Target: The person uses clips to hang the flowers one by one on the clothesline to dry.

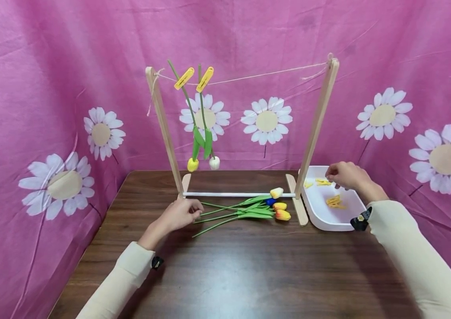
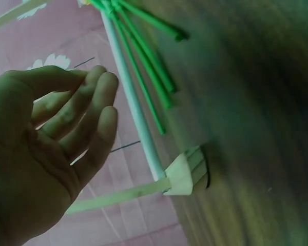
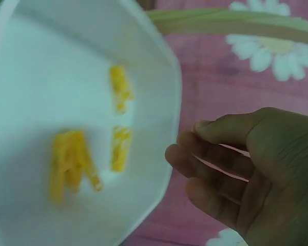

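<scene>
My left hand point(image 1: 179, 215) is low over the table, beside the stem ends of several artificial tulips point(image 1: 255, 211). Loosely bent, its fingers hold nothing in the left wrist view. The tulips lie with white, blue and yellow-orange heads to the right. Over the back of a white tray point(image 1: 322, 217), my right hand point(image 1: 346, 173) hovers with relaxed fingers and nothing between them. Yellow clothespins point(image 3: 72, 161) lie in that tray. Two more yellow clothespins point(image 1: 184, 78) fasten a yellow tulip point(image 1: 192, 165) and a white tulip point(image 1: 214, 163) head-down to a string point(image 1: 265, 73).
A wooden frame point(image 1: 316, 124) holds the sagging string between two posts, with a white rod point(image 1: 225, 194) joining them low down. The tray sits right of its foot. Behind the brown table point(image 1: 233, 274) hangs a pink cloth point(image 1: 241, 31) printed with daisies.
</scene>
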A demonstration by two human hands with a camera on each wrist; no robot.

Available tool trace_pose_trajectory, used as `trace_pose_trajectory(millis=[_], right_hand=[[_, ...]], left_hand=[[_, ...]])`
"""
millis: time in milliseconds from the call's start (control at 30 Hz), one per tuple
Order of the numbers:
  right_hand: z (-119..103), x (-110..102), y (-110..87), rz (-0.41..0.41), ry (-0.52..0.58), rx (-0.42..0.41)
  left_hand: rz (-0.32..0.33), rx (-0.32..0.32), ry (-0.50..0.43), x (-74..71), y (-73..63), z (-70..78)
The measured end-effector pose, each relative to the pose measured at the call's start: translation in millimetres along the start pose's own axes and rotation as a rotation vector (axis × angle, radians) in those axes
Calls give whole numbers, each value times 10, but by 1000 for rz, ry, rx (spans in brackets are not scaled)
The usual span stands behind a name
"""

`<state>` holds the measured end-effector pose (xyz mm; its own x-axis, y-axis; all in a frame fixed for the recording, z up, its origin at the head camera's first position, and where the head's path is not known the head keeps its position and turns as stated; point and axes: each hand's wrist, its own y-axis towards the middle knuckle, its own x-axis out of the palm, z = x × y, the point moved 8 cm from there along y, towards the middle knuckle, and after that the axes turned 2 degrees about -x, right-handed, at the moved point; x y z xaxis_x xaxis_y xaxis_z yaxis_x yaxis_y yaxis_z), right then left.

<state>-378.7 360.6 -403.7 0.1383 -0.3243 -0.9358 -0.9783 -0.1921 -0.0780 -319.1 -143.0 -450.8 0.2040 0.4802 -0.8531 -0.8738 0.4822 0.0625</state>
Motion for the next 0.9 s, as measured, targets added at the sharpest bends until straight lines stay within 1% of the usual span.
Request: trace_pose_trajectory(millis=[67, 133, 233, 300, 433, 567, 633, 767, 833, 900], right_hand=[[79, 79, 9, -29, -26, 7], [148, 149, 8, -53, -61, 17], [232, 245, -2, -89, -116, 18], [267, 300, -16, -107, -137, 15], [323, 409, -30, -157, -127, 28], [383, 520, -31, -219, -88, 70], [404, 562, -30, -234, -88, 80], [425, 608, -35, -242, -98, 82], [404, 613, -40, -240, -128, 53], [394, 610, -43, -232, -134, 38]], left_hand=[[-25, 30, 51, 72, -11, 27], [-55, 48, 76, 152, -25, 50], [-98, 62, 97, 272, -52, 80], [-122, 56, 108, 346, -68, 90], [-144, 67, 158, 437, -96, 130], [-161, 83, 223, 489, -112, 157], [-153, 92, 247, 497, -108, 164], [-110, 105, 287, 488, -91, 158], [-83, 115, 311, 479, -82, 153], [-51, 127, 333, 467, -71, 147]])
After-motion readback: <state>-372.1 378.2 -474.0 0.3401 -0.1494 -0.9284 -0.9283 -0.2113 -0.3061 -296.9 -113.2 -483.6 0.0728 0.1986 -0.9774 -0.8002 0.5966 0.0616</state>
